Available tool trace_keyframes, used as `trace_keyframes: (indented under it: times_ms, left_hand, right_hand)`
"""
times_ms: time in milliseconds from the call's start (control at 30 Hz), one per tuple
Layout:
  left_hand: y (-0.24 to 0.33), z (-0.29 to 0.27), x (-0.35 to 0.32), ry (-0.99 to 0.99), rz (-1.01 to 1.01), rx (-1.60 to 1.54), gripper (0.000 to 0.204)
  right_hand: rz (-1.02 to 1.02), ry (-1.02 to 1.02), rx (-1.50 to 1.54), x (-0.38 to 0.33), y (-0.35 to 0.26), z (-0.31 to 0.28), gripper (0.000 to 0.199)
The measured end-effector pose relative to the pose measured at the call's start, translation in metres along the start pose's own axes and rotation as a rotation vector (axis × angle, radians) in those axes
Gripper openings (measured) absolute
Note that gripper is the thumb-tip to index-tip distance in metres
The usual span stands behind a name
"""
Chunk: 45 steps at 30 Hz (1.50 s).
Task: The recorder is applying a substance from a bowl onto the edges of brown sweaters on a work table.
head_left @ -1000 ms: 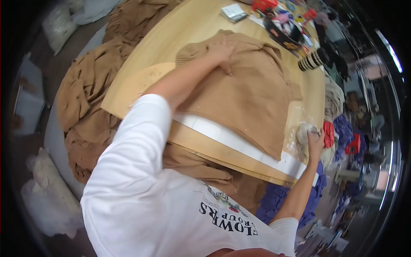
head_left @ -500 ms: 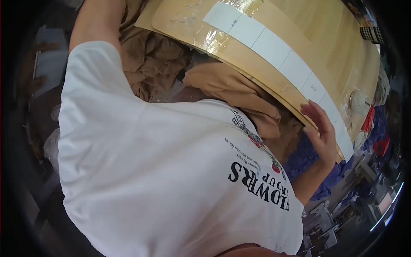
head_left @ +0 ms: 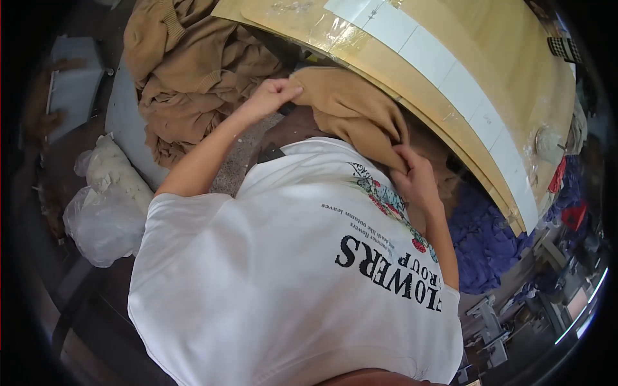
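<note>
A tan-brown knit garment (head_left: pixel 351 100) lies bunched across my lap, just below the table's near edge. My left hand (head_left: pixel 273 100) pinches its upper left end between thumb and fingers. On the other side my right hand (head_left: pixel 415 177) is closed around a fold at the garment's right end. The cloth sags in soft folds from one hand to the other. Part of it hangs lower, hidden behind my right hand and forearm.
A curved-looking yellow wooden table (head_left: pixel 489 71) bears a taped white paper strip (head_left: pixel 444 74). Brown knit garments (head_left: pixel 187 83) are heaped to the left, beside a plastic-wrapped roll (head_left: pixel 109 186). Purple cloth (head_left: pixel 479 241) is piled at the right, with machinery beyond.
My left hand has come back from beyond the upper edge to the garment. My right hand has dropped from the table edge to the cloth on my lap.
</note>
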<state>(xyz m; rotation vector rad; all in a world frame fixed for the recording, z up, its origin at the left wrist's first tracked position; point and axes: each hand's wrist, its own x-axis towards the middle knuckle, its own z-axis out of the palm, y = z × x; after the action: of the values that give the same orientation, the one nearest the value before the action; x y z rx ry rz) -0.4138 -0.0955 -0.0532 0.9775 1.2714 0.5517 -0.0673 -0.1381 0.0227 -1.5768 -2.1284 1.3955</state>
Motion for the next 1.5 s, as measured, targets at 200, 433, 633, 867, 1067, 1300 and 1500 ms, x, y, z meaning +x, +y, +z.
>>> trace_keyframes:
  times_ms: [200,433,633,867,1067,1300,1500]
  left_hand:
    - [0.116,0.035,-0.050,-0.129,0.256,-0.344,0.027]
    - [0.210,0.011,-0.087,0.138,0.884,-0.245,0.026]
    - [0.185,-0.014,-0.064,0.225,0.658,-0.442,0.023]
    - [0.171,0.022,0.058,-0.034,0.313,0.040,0.012]
    - [0.170,0.021,0.099,0.154,0.415,0.211,0.013]
    - [0.161,0.032,0.106,0.322,0.483,0.594,0.016]
    - [0.165,0.042,0.114,0.476,0.492,0.987,0.017]
  right_hand:
    - [-0.436,0.187,0.058,0.020,-0.068,-0.048,0.044]
    - [-0.234,-0.018,0.257,-0.008,-0.097,-0.104,0.021]
    - [-0.062,0.211,-0.117,-0.149,-0.051,-0.178,0.025]
    - [0.341,0.647,0.400,-0.123,0.092,-0.198,0.011]
    - [0.205,1.029,0.642,-0.054,0.154,-0.181,0.013]
    - [0.276,0.985,0.362,-0.043,0.180,-0.184,0.013]
    - [0.404,0.956,0.162,-0.060,0.164,-0.185,0.014]
